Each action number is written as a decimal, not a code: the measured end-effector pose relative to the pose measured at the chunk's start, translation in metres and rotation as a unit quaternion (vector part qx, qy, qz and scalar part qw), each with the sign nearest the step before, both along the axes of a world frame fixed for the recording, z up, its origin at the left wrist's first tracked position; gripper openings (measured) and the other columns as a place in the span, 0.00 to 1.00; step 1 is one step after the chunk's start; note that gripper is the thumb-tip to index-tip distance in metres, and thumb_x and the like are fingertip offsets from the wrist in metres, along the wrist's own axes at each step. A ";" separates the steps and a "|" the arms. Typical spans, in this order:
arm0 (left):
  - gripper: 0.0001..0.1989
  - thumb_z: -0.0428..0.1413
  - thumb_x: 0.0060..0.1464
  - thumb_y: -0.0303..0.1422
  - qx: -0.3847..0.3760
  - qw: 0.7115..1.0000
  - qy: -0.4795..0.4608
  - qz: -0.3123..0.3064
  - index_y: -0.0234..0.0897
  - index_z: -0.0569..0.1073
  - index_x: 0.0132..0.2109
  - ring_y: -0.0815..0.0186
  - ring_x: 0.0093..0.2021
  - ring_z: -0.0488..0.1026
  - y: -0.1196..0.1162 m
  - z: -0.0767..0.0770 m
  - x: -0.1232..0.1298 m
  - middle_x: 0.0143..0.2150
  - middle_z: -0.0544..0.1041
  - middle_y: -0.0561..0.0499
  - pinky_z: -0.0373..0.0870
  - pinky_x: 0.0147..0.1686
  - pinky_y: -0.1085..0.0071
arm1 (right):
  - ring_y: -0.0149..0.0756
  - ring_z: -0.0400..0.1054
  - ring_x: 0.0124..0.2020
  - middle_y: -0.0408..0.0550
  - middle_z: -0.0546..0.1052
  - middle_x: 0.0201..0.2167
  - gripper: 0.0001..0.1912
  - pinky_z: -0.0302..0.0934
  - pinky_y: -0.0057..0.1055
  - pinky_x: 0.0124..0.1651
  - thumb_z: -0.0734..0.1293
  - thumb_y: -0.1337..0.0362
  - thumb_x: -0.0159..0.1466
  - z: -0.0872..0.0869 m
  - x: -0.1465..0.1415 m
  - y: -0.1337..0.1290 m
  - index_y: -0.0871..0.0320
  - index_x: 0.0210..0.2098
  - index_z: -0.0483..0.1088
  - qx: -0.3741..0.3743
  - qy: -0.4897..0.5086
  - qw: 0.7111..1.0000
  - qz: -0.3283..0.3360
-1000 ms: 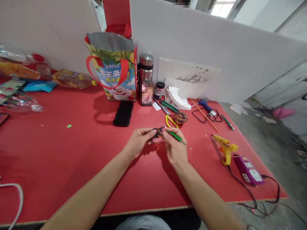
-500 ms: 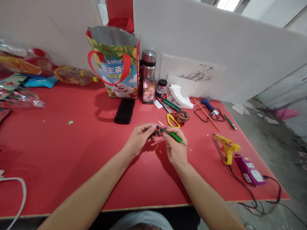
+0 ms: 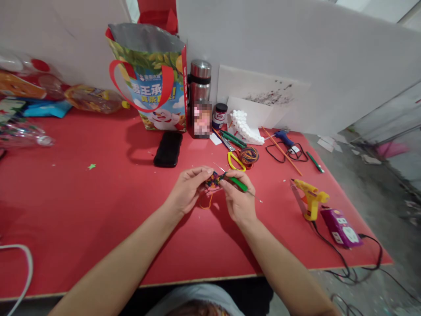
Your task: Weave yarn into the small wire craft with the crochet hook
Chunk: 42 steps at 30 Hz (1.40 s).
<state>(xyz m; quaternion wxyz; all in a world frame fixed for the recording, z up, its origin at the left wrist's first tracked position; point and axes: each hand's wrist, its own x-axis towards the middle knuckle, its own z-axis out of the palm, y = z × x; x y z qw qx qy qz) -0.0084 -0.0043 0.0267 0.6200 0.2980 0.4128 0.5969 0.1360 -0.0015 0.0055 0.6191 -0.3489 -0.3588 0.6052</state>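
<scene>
Fingers of the left hand are pinched nearly closed, thumb on top, and hold a small yarn piece with many dark and bright colors. Fingers of the right hand are curled close around a green tool, and their tips touch the other side of the same piece. It sits right between the two sets of fingertips, over the red table. The tool's tip is too small to see well. An orange thread hangs in a loop just on the near side of the fingers. Just past the right fingertips are scissors with yellow handles and a round ball of yarn, side by side. Past the left fingers lies a black case, and behind it stands a big bright bag. Well off to the right of the right fingers are a yellow glue gun and a purple box, close together.
</scene>
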 end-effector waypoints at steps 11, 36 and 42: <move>0.17 0.75 0.46 0.42 0.012 1.000 0.003 -0.014 0.37 0.82 0.38 0.72 0.31 0.75 0.001 -0.008 -0.001 0.35 0.81 0.52 0.73 0.32 0.77 | 0.30 0.78 0.38 0.40 0.83 0.34 0.14 0.72 0.28 0.46 0.82 0.69 0.53 -0.003 0.005 0.006 0.52 0.37 0.81 0.015 0.003 1.000 0.000; 0.19 0.75 0.47 0.37 0.071 0.996 0.053 -0.027 0.38 0.75 0.38 0.72 0.30 0.73 0.006 -0.007 -0.008 0.31 0.78 0.55 0.69 0.31 0.77 | 0.36 0.74 0.34 0.45 0.82 0.32 0.06 0.66 0.35 0.41 0.75 0.58 0.63 0.000 0.012 0.013 0.52 0.38 0.83 0.012 0.024 0.998 0.049; 0.18 0.77 0.42 0.32 0.067 0.995 0.061 -0.052 0.36 0.77 0.36 0.70 0.34 0.77 0.004 -0.008 -0.009 0.33 0.78 0.54 0.76 0.38 0.74 | 0.34 0.73 0.32 0.43 0.81 0.29 0.06 0.66 0.34 0.39 0.76 0.58 0.60 0.004 0.013 0.013 0.52 0.35 0.83 -0.009 0.026 0.999 0.046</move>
